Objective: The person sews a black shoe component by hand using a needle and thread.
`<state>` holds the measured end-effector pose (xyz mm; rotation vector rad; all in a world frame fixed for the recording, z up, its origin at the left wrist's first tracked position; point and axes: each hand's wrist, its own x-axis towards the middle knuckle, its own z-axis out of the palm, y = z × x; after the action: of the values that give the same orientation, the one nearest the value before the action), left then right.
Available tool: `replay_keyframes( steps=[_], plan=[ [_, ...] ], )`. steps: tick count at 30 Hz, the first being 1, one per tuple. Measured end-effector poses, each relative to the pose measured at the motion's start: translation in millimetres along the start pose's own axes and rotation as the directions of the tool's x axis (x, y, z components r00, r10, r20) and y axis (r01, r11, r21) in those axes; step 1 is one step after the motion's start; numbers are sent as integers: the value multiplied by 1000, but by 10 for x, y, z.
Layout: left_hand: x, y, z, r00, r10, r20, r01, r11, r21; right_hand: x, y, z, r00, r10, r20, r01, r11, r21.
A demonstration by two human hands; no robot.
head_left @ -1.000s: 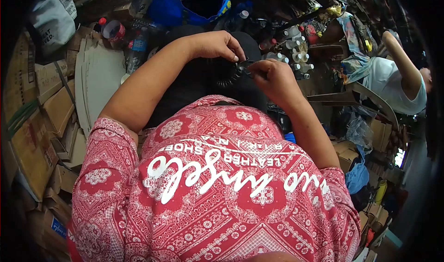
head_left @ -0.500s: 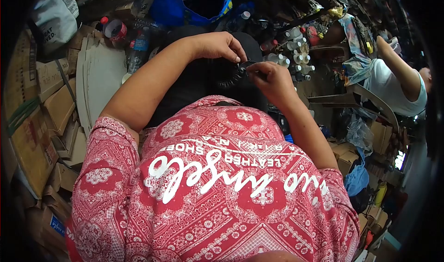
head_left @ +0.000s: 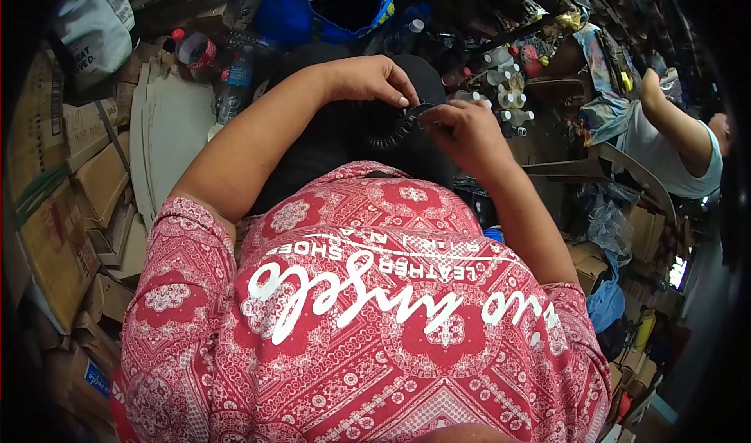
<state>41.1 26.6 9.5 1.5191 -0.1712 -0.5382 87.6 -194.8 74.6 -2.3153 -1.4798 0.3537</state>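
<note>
A black coiled cord (head_left: 393,139) hangs in a loop between my hands, over my dark-clothed lap (head_left: 344,122). My left hand (head_left: 377,82) pinches the cord's upper end between thumb and fingertips. From the other side, my right hand (head_left: 468,132) has its thumb and forefinger closed on the same end, close to my left fingertips. Against the dark clothing, the exact shape of the cord's end is hard to make out.
Stacked cardboard (head_left: 102,161) lies at my left, beside plastic bottles (head_left: 235,83). A blue bag (head_left: 321,21) stands ahead. More bottles (head_left: 508,91) are grouped at the right, near a curved brown frame (head_left: 626,165). Another person (head_left: 673,142) is at the far right.
My right hand has turned slightly and its fingers have shifted at the cord's end. My left hand stays nearly still. The other person's arm at the right has moved a little.
</note>
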Motion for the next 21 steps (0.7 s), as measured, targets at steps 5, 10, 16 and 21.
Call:
replay_keyframes(
  steps=[5,10,16,21],
  plan=[
    [29,-27,-14,1000,24,-3,-23,997,76,-10,-53,96,997,2,-83,-7,998,-59],
    [-3,116,34,996,-76,-40,82,984,156,95,140,-84,995,45,86,-59,983,171],
    [15,18,17,999,-30,-23,34,986,161,91,-14,-33,998,12,63,-16,998,64],
    [12,3,-2,996,-85,5,84,992,91,49,76,-30,1000,-30,-8,31,996,81]
  ],
)
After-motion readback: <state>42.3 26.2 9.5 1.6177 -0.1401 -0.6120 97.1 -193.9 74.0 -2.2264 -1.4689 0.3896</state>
